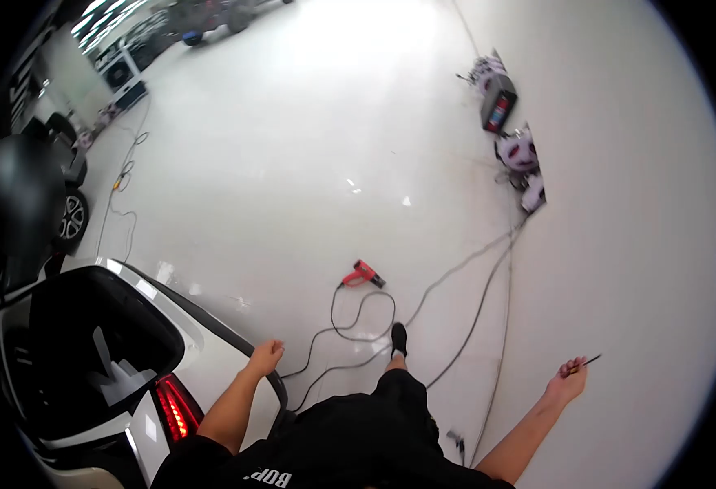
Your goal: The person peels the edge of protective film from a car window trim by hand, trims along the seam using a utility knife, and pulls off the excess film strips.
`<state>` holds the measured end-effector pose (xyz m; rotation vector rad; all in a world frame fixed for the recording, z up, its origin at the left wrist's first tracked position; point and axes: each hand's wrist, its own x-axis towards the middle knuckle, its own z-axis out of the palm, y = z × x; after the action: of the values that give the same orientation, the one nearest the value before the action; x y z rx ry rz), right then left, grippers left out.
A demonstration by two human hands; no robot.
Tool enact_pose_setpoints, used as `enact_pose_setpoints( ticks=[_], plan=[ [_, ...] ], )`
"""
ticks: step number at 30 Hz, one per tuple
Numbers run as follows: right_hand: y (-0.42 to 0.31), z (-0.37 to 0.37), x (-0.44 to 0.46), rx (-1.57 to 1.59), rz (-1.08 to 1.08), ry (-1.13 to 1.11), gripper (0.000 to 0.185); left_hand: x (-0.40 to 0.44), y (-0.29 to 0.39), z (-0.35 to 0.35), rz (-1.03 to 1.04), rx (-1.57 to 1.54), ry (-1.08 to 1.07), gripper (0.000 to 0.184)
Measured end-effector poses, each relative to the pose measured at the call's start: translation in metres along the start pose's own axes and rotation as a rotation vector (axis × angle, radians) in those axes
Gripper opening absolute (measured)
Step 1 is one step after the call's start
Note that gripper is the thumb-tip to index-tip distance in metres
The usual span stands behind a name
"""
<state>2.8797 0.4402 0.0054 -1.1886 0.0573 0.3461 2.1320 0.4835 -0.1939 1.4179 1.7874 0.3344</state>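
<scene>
My right hand (571,380) is stretched out at the lower right, closed around a thin dark tool (591,359) whose tip points away from the fingers. What kind of tool it is cannot be made out. Over the rear corner of a white car (232,350) is my left hand (267,356), its fingers curled together; whether anything is between them is too small to tell. A lit red tail light (176,407) shows beside my left forearm. On the floor ahead lies a red heat gun (362,275) with its dark cord looped around.
Dark cables (480,306) cross the floor near my shoe (399,339). Along the wall at the upper right are a dark box (499,104) and white-and-purple items (519,153). A car wheel (71,216) stands at the left. Another cable (121,175) runs along the left side.
</scene>
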Motion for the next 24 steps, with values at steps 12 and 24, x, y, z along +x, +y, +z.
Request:
enact_pose_setpoints(
  ticks=[12, 24],
  plan=[
    [0.189, 0.614, -0.188, -0.026, 0.163, -0.923, 0.023, -0.090, -0.118, 0.128, -0.480, -0.008, -0.267, 0.033],
    [0.227, 0.837, -0.609, -0.009, -0.105, -1.776, 0.022, 0.212, -0.159, -0.141, -0.836, -0.468, 0.319, 0.033]
  ],
)
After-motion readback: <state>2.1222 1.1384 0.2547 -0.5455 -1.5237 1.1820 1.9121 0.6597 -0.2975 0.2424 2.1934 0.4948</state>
